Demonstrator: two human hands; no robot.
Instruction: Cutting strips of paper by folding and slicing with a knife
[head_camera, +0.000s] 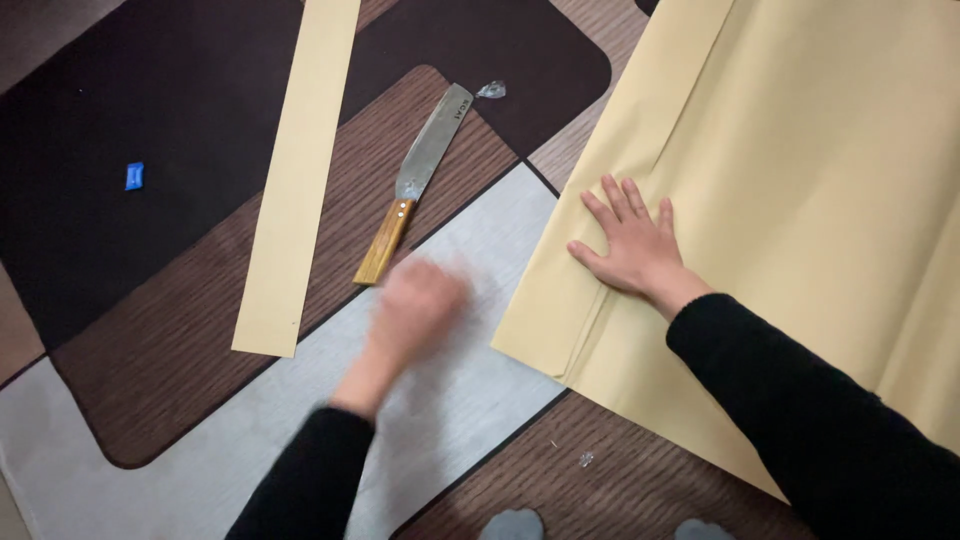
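Pressing flat, fingers spread, the right hand (632, 245) pins folded tan paper (800, 200); the blurred left hand (415, 305), grip unclear, hovers beside a wooden-handled knife (415, 185).

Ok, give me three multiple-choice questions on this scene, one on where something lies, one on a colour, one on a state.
1. Where does the knife lie?
A. between the paper strip and the big paper sheet
B. on the big sheet
C. under the right hand

2. What colour is the small block on the dark mat?
A. red
B. blue
C. green

3. How is the right hand?
A. a fist
B. gripping the knife
C. flat on the paper, fingers spread

Answers: 1 A, it lies on the floor mat between them; 2 B, it is plainly blue; 3 C, the palm presses the folded sheet.
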